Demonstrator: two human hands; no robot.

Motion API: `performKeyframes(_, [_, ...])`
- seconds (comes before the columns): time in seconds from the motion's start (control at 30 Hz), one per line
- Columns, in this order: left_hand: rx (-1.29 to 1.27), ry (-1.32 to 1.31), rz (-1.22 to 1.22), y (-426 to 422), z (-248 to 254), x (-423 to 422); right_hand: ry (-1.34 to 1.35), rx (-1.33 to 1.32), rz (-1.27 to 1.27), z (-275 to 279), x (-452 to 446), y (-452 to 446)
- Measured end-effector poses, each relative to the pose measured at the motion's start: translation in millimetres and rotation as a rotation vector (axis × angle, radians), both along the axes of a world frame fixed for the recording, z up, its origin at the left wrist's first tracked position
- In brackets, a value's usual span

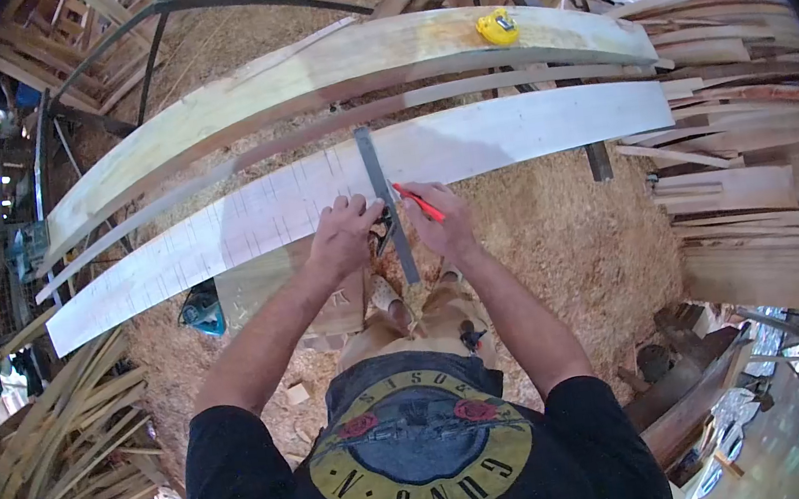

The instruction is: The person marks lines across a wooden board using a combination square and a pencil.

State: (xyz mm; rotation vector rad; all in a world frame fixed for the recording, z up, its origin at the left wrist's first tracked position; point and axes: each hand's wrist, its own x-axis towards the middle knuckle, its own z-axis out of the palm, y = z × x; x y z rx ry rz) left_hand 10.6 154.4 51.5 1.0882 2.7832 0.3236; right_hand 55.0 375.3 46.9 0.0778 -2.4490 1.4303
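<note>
A pale board [495, 133] runs across the view, with several thin lines marked across its left half. Across its middle lies a dark metal ruler [382, 191], its lower end sticking out past the board's near edge. My left hand [346, 239] is closed on the black part at the ruler's left side, at the board's near edge. In my right hand [445, 227] is a red pencil [420, 202], its tip beside the ruler's right edge on the board.
Behind the board lie a narrow strip [303, 133] and a thick beam [297, 82] bearing a yellow tape measure [498, 28]. Stacked planks [748, 133] stand at the right. A teal power tool [202, 312] is on the left, near piled offcuts [79, 423].
</note>
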Motion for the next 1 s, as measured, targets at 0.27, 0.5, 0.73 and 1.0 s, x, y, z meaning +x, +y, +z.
performKeyframes(0.27, [0.005, -0.003, 0.005, 0.7, 2.7, -0.5, 0.038, 0.06, 0.027, -0.2, -6.6, -4.5])
performKeyframes(0.5, [0.04, 0.017, 0.002, 0.4, -1.0, -1.3, 0.046, 0.067, 0.095, -10.5, 13.7, 1.5])
performKeyframes(0.73, [0.034, 0.039, -0.002, 0.0, -0.5, 1.0, 0.088, 0.107, 0.044, -3.2, -13.8, -6.4])
performKeyframes(1.0, [0.049, 0.042, 0.004, 0.2, -2.9, 0.4, 0.077, 0.072, 0.045, 7.3, -6.9, -7.1])
